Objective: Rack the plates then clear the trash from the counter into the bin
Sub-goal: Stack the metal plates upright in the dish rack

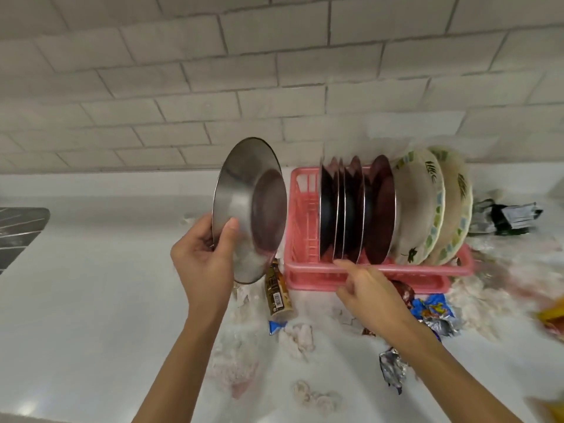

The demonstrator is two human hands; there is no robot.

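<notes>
My left hand (204, 261) grips a steel plate (248, 209) by its lower left rim and holds it upright, just left of the pink rack (302, 227). Several steel plates (357, 209) and two cream patterned plates (427, 203) stand on edge in the rack. My right hand (366, 291) reaches to the rack's front rail, fingers extended toward the foot of the steel plates. Trash lies on the white counter (91, 285): a small brown bottle (276, 290), blue and silver wrappers (436, 312), crumpled tissues (300, 334).
A dark sink drainer (18, 230) sits at the far left. Black and silver wrappers (506, 216) lie right of the rack, and a yellow packet (552, 319) at the right edge. A tiled wall backs the counter.
</notes>
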